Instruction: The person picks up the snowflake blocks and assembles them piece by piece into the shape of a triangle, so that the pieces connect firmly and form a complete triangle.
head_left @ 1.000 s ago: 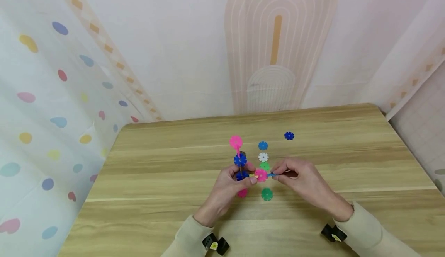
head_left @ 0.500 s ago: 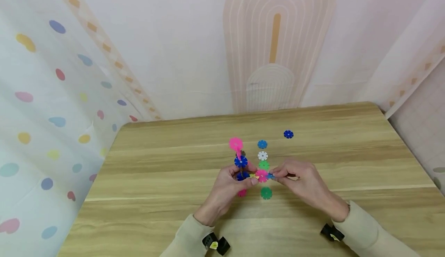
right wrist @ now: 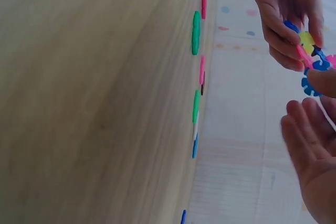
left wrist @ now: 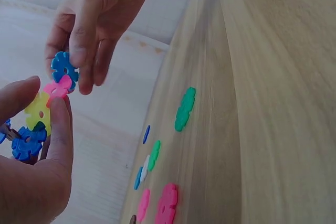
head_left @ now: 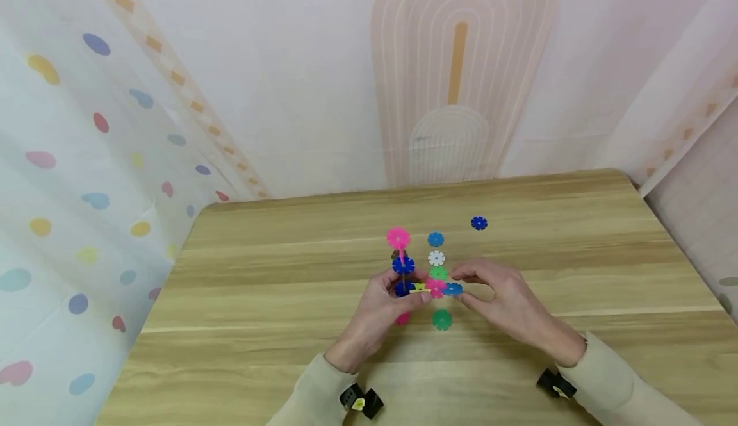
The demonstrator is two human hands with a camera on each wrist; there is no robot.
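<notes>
Joining snowflake discs above the tabletop (head_left: 259,298): left hand (head_left: 377,307) grips the built chain (head_left: 412,278), right hand (head_left: 507,304) pinches a light-blue disc (head_left: 452,289) against its pink end. Several pieces linked; loose discs (head_left: 436,258) lie unused beside it. Chain's long axis runs away from the person, pink top farthest.

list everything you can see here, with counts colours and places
table: 1, light wood, under everything
loose discs: 6 flat on table; dark blue far right, blue, white, green in a row, green and pink nearer
disc chain: 1, pink, blue, yellow, pink discs joined, held up
light blue disc: 1, at chain's pink end
backdrop: 1, pale patterned cloth, behind
left hand: grips chain
right hand: pinches light blue disc
</notes>
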